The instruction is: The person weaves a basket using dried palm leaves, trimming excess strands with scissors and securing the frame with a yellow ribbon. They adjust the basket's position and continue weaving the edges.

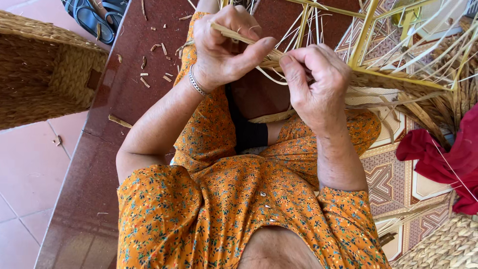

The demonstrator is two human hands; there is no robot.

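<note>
At the far left a woven basket (45, 65) stands on the pink tiled floor (25, 169), and above it, at the top edge, lies a pair of dark sandals (94, 15). Next to the basket runs a dark red step (114, 89) with small cut pieces of straw (149, 65) scattered on it. The person sits here in an orange flowered dress (224, 199). The left hand (224, 45), with a silver bracelet (196, 82) on the wrist, is closed around a bundle of pale straw strands (259, 50); the thumb presses the bundle from below and the fingers curl over it from above. The bundle lies with its long axis from upper left to lower right, so it passes out of the left grip and goes directly into the right hand (313, 84). The right grip is narrow: the thumb and the first fingers pinch the same strands just beside the left thumb, nearly touching it. Both hands are equally near to the strands, because both hold them, and the strands lie between the two grips above the lap. To the right the loose straw ends fan out around a yellow frame (368, 40) of thin bars. Further right a red cloth (448, 154) lies on a patterned mat (393, 179), and at the bottom right corner a part of another woven piece (443, 249) is visible.
</note>
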